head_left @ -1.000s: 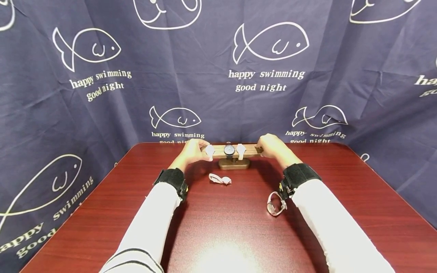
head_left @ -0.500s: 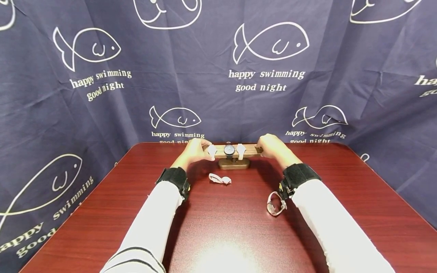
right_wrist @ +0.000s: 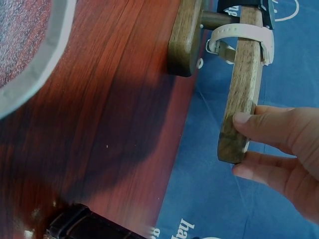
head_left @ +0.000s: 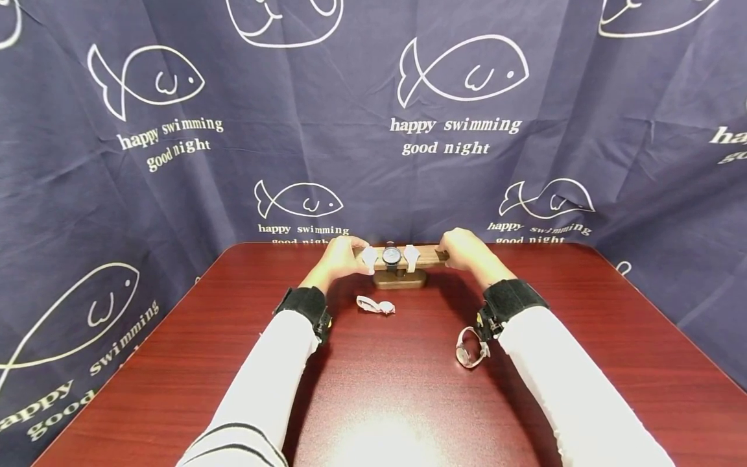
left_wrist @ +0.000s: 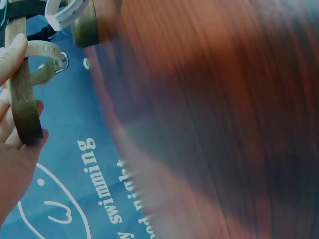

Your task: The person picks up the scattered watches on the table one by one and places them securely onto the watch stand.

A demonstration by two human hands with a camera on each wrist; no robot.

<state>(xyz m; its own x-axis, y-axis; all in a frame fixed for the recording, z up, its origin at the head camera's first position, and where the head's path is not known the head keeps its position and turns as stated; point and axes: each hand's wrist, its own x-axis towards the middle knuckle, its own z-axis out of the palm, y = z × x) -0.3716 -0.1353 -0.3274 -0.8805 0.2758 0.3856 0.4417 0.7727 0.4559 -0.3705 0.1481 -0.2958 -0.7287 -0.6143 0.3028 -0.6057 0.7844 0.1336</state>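
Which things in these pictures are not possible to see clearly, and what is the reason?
- Dark watch dial: too small in the head view.
- Table: motion-blurred in the left wrist view.
- Left hand: cut by the frame edge there; only fingertips on the wooden bar show.
- Pink watch: partly hidden by the right wrist strap, head view.

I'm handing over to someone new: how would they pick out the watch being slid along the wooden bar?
Look at the far edge of the red table, where a wooden stand carries a bar held at both ends. Three watches hang on it; the one meant is the pale watch nearest the left hand, left of the dark-faced watch.
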